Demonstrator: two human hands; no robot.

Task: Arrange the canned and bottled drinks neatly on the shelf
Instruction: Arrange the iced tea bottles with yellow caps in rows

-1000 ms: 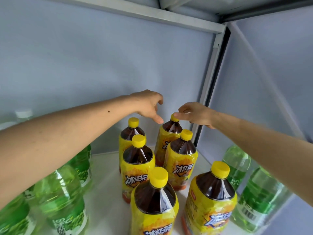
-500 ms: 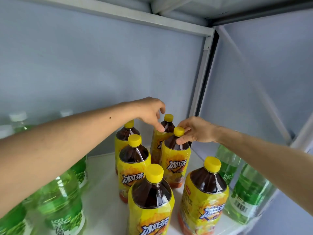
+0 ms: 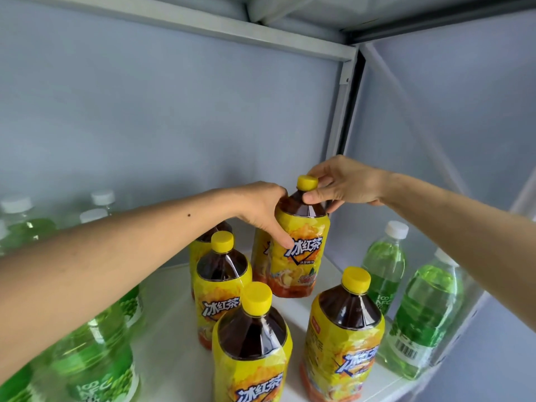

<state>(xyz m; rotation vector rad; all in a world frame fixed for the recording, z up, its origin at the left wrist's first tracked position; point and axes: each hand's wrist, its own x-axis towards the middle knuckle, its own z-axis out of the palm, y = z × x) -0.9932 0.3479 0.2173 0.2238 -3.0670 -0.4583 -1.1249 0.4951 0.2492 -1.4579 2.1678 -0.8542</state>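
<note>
Several yellow-labelled iced tea bottles with yellow caps stand on the white shelf [image 3: 171,338]. Both hands are on one of them, the tea bottle [image 3: 301,250] in the middle. My left hand [image 3: 264,210] grips its shoulder and label from the left, thumb down on the label. My right hand [image 3: 342,181] pinches its neck just under the cap from the right. Another tea bottle [image 3: 259,256] stands directly behind it, mostly hidden. Nearer me are three more tea bottles: one at left [image 3: 220,288], one at front centre [image 3: 252,343], one at front right [image 3: 345,332].
Green drink bottles with white caps stand at the right [image 3: 383,262] [image 3: 426,317] and along the left [image 3: 95,355] [image 3: 26,224]. A grey back wall, a metal upright post [image 3: 342,111] and a grey side panel close in the shelf.
My right hand moved from the back bottle's cap to this bottle's neck. My left hand dropped onto its shoulder. The bottle now sits higher and nearer in view.
</note>
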